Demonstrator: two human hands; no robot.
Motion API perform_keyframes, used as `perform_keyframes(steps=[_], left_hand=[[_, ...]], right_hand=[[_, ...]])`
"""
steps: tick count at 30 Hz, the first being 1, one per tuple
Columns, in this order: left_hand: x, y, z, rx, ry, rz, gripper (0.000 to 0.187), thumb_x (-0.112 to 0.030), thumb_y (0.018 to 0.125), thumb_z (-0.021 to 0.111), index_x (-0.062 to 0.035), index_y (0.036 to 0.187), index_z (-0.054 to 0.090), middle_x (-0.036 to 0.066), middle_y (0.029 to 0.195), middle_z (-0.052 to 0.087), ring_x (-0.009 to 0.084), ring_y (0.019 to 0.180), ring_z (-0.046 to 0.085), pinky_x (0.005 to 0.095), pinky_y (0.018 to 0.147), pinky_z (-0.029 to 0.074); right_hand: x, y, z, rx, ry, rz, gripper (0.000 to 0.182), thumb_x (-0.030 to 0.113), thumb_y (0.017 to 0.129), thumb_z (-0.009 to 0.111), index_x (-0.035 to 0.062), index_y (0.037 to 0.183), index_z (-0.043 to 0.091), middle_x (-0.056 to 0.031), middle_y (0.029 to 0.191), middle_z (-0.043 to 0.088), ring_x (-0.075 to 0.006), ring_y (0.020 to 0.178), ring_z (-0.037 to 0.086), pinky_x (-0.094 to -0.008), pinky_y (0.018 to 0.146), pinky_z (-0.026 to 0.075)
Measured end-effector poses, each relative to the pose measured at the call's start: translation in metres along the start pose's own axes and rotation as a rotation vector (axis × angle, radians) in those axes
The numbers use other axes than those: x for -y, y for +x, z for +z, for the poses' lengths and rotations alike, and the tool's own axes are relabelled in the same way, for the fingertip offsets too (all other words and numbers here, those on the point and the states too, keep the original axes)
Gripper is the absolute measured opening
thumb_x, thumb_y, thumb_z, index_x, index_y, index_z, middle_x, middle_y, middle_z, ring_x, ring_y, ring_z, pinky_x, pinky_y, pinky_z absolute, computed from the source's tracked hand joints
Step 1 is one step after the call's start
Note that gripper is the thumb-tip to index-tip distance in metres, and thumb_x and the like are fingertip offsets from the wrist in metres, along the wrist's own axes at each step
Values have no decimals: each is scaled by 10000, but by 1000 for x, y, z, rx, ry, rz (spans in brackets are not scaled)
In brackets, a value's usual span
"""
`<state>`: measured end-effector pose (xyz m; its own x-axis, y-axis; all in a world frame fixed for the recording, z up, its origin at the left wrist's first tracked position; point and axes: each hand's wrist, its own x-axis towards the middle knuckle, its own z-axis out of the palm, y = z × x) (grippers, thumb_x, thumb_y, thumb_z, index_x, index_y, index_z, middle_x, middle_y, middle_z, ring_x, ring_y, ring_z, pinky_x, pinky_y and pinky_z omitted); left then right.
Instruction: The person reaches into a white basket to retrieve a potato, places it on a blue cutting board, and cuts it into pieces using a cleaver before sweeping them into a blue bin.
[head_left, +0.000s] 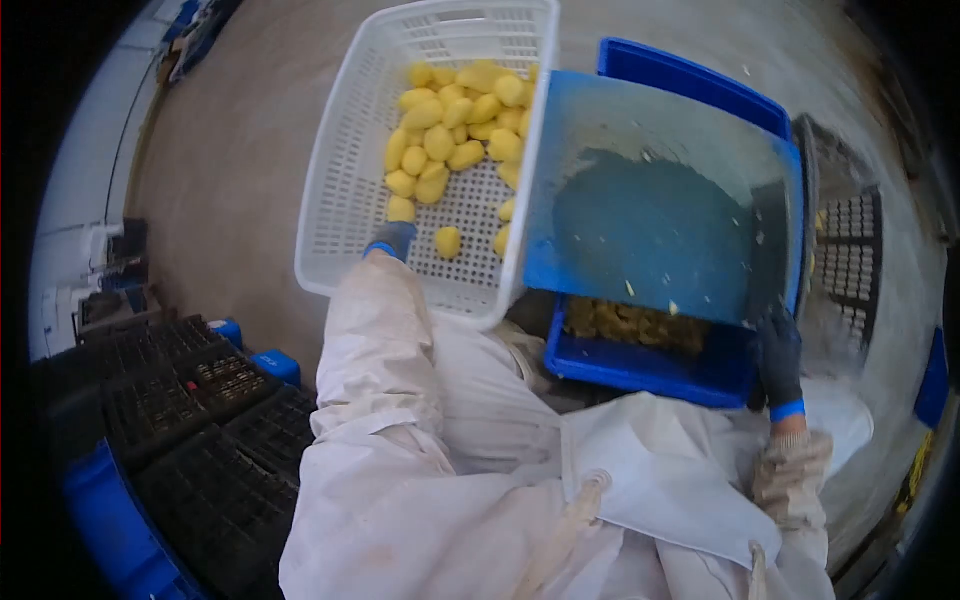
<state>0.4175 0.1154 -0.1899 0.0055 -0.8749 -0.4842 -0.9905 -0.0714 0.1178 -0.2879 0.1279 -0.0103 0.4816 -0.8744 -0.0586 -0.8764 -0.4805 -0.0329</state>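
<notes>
My left hand (394, 238), in a dark glove with a blue cuff, reaches into a white perforated plastic basket (322, 200). Right at its fingertips lies a peeled potato (401, 209), its near end covered by the glove; whether the fingers grip it is hidden. Many more peeled yellow potatoes (438, 142) fill the far part of the basket. My right hand (778, 350), gloved too, is at the near right corner of a wet blue board (650, 210). Its fingers are too dark to make out. Small pale scraps lie on the board.
Beneath the board, a blue bin (650, 375) holds brownish-yellow peelings (635, 325). Another blue bin edge (700, 80) shows behind it. Dark slatted crates (845, 260) stand to the right, and black crates (190, 400) with a blue container (277, 366) to the left.
</notes>
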Motion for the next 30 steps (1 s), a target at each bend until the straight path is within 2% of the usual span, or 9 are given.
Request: perform_keyframes(steps=[1,4,8,10,16,20,22,24,30], left_hand=[[22,10,28,-22,-98,154,384,-247,770,628,-62,1101,570,145,1047,608,280,918,589,395,773,472],[-35,28,11,227,-671,-555,716,-365,731,682,-63,1312,391,142,1191,535,249,980,558,397,791,461],[-8,94,154,336,-431,-472,1125,-444,622,742,29,1395,75,224,1352,370,325,1232,399,368,1012,343],[-96,71,87,324,-275,-693,1074,-434,621,730,15,1389,128,224,1336,387,355,1218,410,395,1014,343],[-110,80,54,-300,-706,-990,833,-452,611,739,48,1213,451,221,1206,509,323,1138,479,370,957,378],[-134,97,-72,-1032,-1058,-139,510,-278,774,686,19,1140,492,113,1010,579,215,870,551,322,764,466],[-205,56,-168,-886,-1691,-3,378,-216,779,689,-11,1058,537,71,906,578,158,810,542,272,715,474],[-240,42,-193,-695,-1495,323,298,-190,822,636,-43,1063,541,57,956,578,156,855,578,275,756,485],[-411,-38,-140,-323,-757,417,568,-361,736,720,-29,1149,517,132,984,585,218,895,581,327,799,485]], right_hand=[[-3,-5,0,-6,-17,10,434,65,719,615,27,1140,520,-230,1186,498,-382,1105,477,-438,917,410],[3,-3,-1,-45,40,38,367,25,771,566,-36,1128,502,-251,1192,485,-411,1064,491,-433,883,436],[2,-8,-4,12,-78,20,286,35,831,526,-51,1103,516,-229,1113,547,-341,979,551,-396,818,461],[21,2,-13,59,825,846,249,60,869,497,-32,1097,539,-158,969,606,-214,797,578,-334,693,470],[32,15,-29,100,947,905,270,71,865,501,-23,1115,537,-123,910,608,-181,682,567,-305,609,467],[24,7,-23,20,512,356,283,64,805,555,-20,1074,537,-252,1116,537,-395,1055,509,-427,893,427],[12,3,-4,66,661,491,289,71,779,567,1,1058,539,-249,1120,534,-392,1042,511,-436,891,424],[12,4,-11,-58,14,11,273,73,777,560,33,1046,549,-244,1091,547,-399,1015,523,-437,859,440],[-2,6,-1,-62,230,86,278,123,811,532,60,1080,557,-234,1062,552,-365,993,542,-413,810,459]])
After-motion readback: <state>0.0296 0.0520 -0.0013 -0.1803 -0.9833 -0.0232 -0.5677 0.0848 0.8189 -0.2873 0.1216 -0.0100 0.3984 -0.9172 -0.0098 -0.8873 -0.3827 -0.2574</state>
